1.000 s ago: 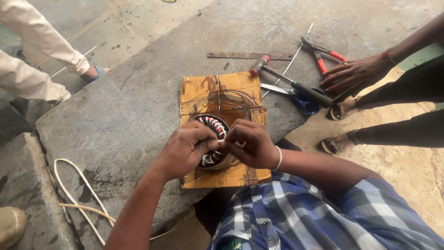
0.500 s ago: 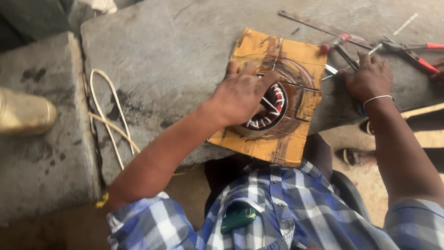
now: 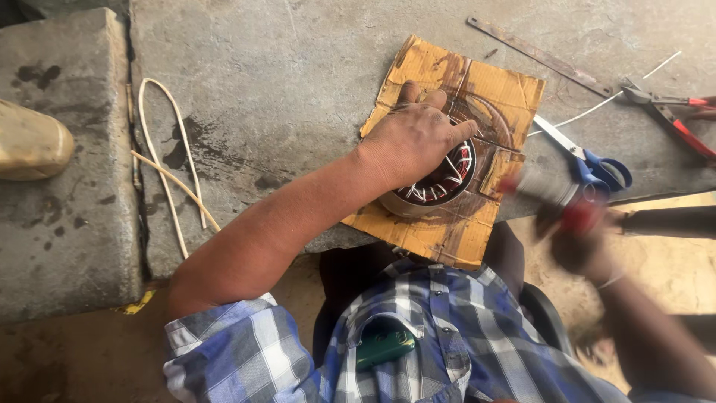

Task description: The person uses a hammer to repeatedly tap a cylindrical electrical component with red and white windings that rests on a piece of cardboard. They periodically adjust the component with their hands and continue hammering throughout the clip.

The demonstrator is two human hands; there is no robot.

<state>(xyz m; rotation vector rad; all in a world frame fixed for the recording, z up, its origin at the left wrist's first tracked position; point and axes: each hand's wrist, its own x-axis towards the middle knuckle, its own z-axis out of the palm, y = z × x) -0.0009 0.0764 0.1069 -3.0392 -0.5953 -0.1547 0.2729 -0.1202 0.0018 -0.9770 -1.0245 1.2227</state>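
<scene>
A round motor stator (image 3: 440, 183) with red and white windings sits on a stained piece of brown cardboard (image 3: 440, 231) on a grey stone slab (image 3: 298, 89). My left hand (image 3: 414, 138) lies spread over the stator's top and left side. My right hand (image 3: 585, 250) is blurred in motion just off the slab's front edge, to the right of the cardboard. It grips a red-handled tool (image 3: 559, 201) with a pale shaft that points toward the stator; the blur hides what kind of tool it is.
Blue-handled scissors (image 3: 597, 168) lie right of the cardboard, with red-handled pliers (image 3: 671, 112), a thin white wire (image 3: 619, 93) and a flat metal strip (image 3: 537, 52) beyond. A looped pale cord (image 3: 171, 164) lies at the slab's left. A tan shoe (image 3: 30, 142) rests on the neighbouring block.
My right hand left the tools on the right and came back toward me with the red-handled tool. My left hand stayed on the stator. The view tilted left.
</scene>
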